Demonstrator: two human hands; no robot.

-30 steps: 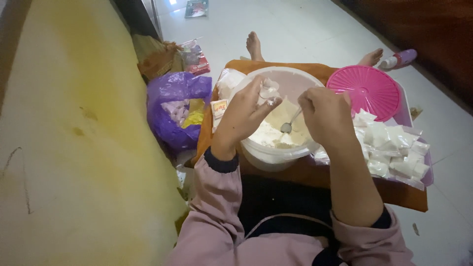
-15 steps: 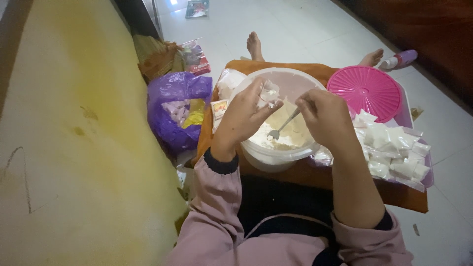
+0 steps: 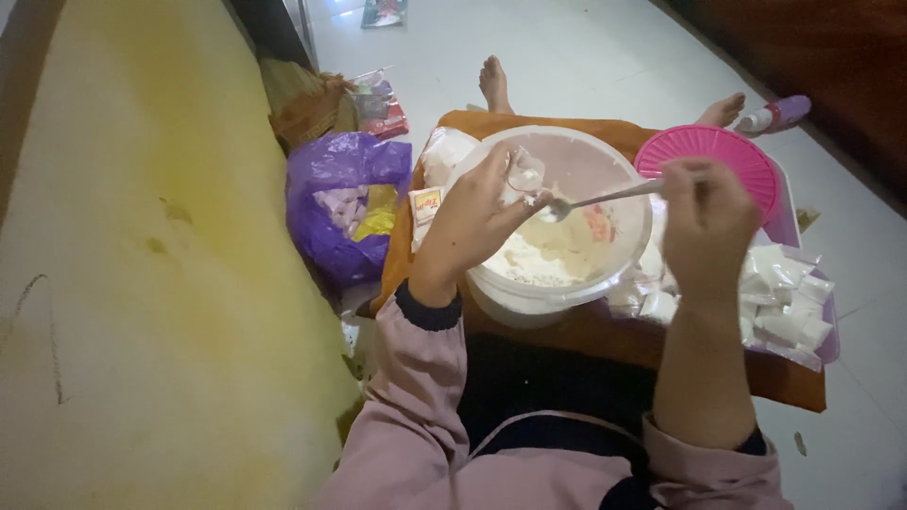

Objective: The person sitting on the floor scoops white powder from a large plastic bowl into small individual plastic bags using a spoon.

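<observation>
Spoon (image 3: 595, 200) is up out of the tub (image 3: 567, 283) now, right hand (image 3: 704, 222) gripping it. Left hand (image 3: 477, 212) pinches a small bag (image 3: 525, 173) right at its tip, so filling looks underway.

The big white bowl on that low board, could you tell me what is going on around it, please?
A person sits on the floor with a low orange board across their legs. Their left hand holds a small clear plastic bag over the white bowl, which contains a pale powdery mix. Their right hand holds a metal spoon, its tip at the bag's mouth. Small filled white packets lie in a pile to the right, beside a pink lid.
</observation>
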